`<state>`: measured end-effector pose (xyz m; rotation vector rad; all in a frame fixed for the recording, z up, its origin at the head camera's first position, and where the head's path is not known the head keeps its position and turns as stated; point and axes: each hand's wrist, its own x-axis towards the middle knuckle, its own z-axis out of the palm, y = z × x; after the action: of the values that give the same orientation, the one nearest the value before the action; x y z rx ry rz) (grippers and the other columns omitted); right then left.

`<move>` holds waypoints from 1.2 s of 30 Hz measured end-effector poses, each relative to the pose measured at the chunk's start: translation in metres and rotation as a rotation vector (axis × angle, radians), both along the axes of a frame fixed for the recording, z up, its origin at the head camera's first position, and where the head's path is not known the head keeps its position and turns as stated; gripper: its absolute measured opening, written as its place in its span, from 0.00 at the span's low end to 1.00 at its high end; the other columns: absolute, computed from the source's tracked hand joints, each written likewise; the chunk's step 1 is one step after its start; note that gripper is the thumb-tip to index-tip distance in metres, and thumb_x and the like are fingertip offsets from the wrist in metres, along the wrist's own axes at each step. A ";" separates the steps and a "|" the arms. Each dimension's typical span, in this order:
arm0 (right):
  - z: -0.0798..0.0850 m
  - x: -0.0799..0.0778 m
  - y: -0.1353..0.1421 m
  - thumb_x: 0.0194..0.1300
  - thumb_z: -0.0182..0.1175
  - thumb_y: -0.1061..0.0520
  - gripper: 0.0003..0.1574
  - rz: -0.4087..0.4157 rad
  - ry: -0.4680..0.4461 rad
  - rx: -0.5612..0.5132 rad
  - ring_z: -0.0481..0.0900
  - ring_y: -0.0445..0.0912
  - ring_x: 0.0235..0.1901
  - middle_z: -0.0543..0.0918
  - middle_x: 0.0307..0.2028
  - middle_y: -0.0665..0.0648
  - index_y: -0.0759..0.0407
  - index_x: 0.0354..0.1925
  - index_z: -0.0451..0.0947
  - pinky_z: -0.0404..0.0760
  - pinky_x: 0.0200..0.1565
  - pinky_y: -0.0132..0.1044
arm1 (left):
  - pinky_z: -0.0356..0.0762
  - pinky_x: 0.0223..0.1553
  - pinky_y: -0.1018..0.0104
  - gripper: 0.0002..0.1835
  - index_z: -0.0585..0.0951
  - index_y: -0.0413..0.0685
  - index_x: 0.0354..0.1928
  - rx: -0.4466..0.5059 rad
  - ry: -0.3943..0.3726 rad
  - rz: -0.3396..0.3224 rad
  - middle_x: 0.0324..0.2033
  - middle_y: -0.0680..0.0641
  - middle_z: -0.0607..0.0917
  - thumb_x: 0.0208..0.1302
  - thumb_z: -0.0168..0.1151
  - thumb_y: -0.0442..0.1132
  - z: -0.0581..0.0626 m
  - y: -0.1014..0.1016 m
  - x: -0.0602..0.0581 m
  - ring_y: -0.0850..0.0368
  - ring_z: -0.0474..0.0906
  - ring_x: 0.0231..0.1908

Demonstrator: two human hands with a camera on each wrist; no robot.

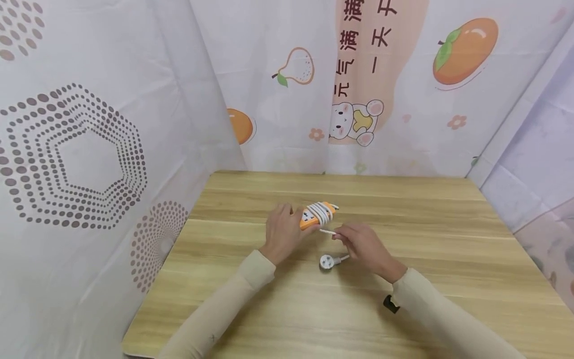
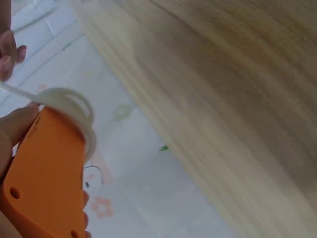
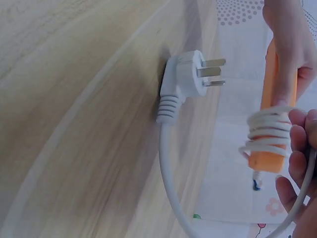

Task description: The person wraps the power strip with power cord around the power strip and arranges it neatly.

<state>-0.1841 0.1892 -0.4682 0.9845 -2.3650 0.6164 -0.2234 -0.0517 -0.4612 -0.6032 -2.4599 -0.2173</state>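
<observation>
An orange power strip (image 1: 308, 222) with a white socket face is gripped at one end by my left hand (image 1: 283, 228). Several turns of white cord (image 1: 320, 213) are wound round its other end. My right hand (image 1: 364, 248) pinches the cord a short way off, and a stretch of it runs straight from the strip to the fingers. Beyond the right hand the cord's tail leads to a white three-pin plug (image 3: 190, 74), which lies on the table with its metal pins pointing up. In the left wrist view the strip's orange back (image 2: 47, 168) faces the camera.
The hands work over a wood-grain table (image 1: 251, 194). A small dark object (image 1: 391, 303) shows beside the right sleeve. White printed curtains (image 1: 278, 124) hang behind the table and along its left side.
</observation>
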 end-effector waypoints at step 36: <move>0.009 -0.017 0.009 0.62 0.73 0.57 0.06 -0.066 -0.149 -0.172 0.69 0.36 0.23 0.81 0.26 0.44 0.53 0.40 0.90 0.71 0.27 0.34 | 0.62 0.22 0.71 0.30 0.92 0.54 0.42 0.084 -0.492 -0.461 0.22 0.57 0.69 0.57 0.68 0.72 0.016 0.002 0.019 0.64 0.63 0.22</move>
<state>-0.2015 0.1986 -0.4589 0.8068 -2.4137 0.8786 -0.2040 -0.0499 -0.4452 -1.1926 -2.7118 -0.7221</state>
